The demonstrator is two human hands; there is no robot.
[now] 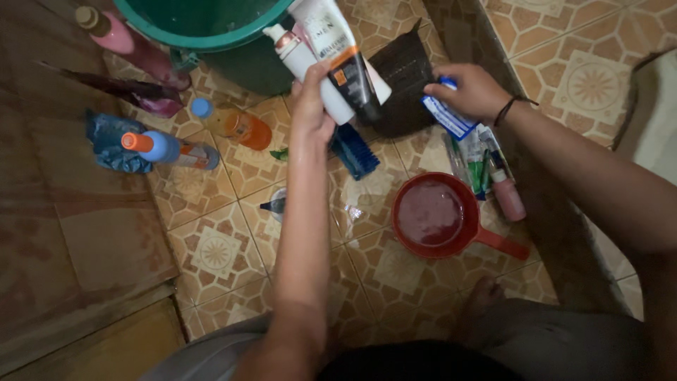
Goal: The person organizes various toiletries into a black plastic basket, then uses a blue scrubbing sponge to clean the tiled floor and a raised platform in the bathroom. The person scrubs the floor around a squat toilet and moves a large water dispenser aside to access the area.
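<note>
My left hand (310,106) is raised over the tiled floor and grips several toiletry containers at once: a white pump bottle (303,63) and a white tube with a black and orange end (345,56). My right hand (469,88) reaches to the right and holds a blue and white toothpaste tube (448,116), just above a clear pouch (479,159) with toothbrushes and small tubes inside. A dark woven basket (405,77) lies between the two hands.
A green bucket (211,32) stands at the top. A red water scoop (437,215) sits on the wet floor, a blue brush (352,152) under my left wrist. Pink, orange and blue bottles lie at left; a small pink bottle (508,197) lies by the pouch.
</note>
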